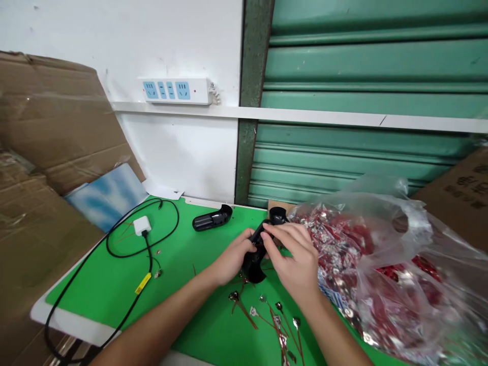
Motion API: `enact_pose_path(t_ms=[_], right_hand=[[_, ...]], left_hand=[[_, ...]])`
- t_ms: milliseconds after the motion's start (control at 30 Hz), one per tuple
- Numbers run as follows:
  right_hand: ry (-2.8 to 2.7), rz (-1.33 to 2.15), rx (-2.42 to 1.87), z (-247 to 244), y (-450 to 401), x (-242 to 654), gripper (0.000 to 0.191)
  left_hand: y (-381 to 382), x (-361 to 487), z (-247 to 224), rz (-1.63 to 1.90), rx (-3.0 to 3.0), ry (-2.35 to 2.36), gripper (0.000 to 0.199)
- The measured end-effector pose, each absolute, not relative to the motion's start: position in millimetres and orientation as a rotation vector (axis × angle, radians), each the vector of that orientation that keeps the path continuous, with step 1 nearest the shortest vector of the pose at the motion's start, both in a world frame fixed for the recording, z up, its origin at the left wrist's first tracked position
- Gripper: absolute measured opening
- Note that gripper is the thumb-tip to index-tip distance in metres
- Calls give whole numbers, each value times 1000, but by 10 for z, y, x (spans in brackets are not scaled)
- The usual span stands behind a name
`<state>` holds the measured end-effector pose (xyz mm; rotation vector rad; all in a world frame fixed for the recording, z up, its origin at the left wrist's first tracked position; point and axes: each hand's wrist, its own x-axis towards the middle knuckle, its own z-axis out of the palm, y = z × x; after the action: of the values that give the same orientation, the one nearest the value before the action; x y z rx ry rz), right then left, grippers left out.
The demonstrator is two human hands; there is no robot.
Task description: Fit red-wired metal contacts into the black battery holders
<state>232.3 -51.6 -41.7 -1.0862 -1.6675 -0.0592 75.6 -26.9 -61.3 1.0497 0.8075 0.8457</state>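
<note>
Much of the black casing (pixel 253 268) was covered by the hands, right there above the worktop (pixel 179 272), and a thin red line on it was hard to make out! Another dark part (pixel 278 215) lay just behind, half hidden by the right hand (pixel 296 256); both forearms ran out of view at the near side. The left hand (pixel 233 260) had its fingers closed around the casing. The right thumb and forefinger drew close together at its far end, though whether they pinched anything, you couldn't tell! Over on the right, a bulging plastic bag (pixel 381 226) crowded in; loose wired metal pieces (pixel 277 320) lay nearby. Leftward, green surface stretched towards the cable (pixel 178 216) and the white left edge.
</note>
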Motion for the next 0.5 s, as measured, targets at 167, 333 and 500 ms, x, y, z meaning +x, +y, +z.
enact_pose_path(t_ms=[167, 333, 500], right_hand=[[-1708, 120, -1107, -469, -489, 2319, 22], [-1759, 262, -1127, -544, -439, 2343, 28], [-1745, 379, -1135, -494, -469, 2328, 23]], left_hand=[[-255, 734, -571, 856, 1058, 856, 25], [-228, 685, -520, 910, 1193, 887, 20], [-170, 640, -553, 918, 1202, 874, 19]])
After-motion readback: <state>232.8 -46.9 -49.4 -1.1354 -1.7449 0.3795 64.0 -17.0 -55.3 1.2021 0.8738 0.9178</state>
